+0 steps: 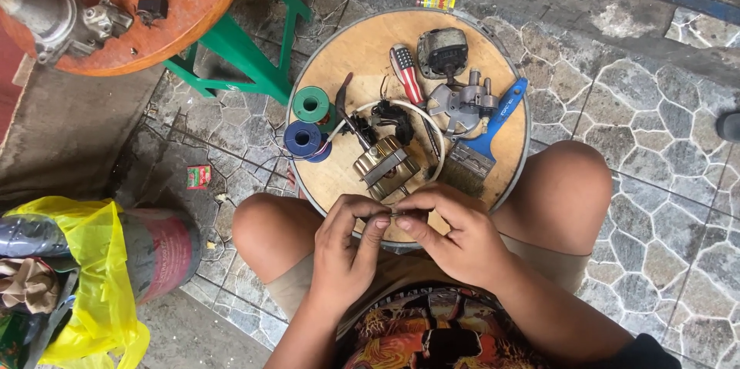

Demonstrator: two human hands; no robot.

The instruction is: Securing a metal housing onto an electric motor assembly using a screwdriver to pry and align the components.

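The round wooden surface [493,176] sits on the paved floor between the person's knees, with the work spread across it. At its centre lies the brass-coloured motor core [383,162], stripped and ringed by a white cord [420,115]; a grey fan housing [461,103] is at two o'clock from it, a blue brush [486,134] at three, green [311,104] and blue [303,139] wire spools at nine. So dismantling looks done; reassembly remains. At six o'clock the left hand [347,242] and right hand [451,234] pinch a small part [388,217], possibly a wire end, together.
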